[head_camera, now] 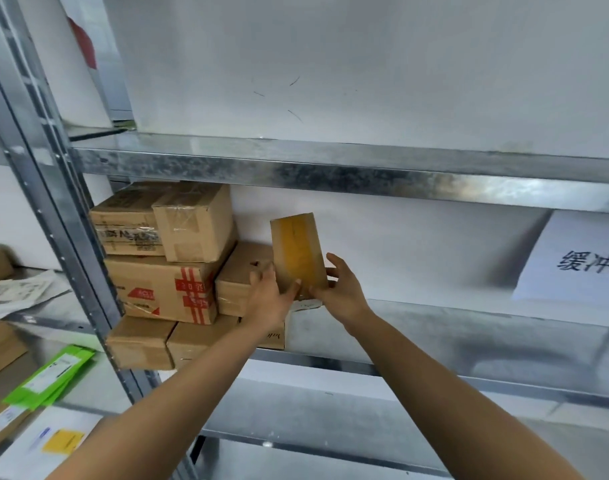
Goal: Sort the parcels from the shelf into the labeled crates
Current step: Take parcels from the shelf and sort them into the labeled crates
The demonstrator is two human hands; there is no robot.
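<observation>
Head view: the fingers (334,263) of the right hand (342,292) are curled round the right edge of a small taped parcel (297,251). Its lower left corner is pinched by the left hand (266,301). The parcel is held upright above the shelf (434,327), beside the stacked parcels (164,271). No crate is seen. Most of the sorting is judged still to be done.

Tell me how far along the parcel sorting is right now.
Done: cannot tell; no crates in view. In hand: left hand and right hand hold one yellow-taped parcel upright over the shelf. Left: the stacked boxes beside it are unsorted.
</observation>
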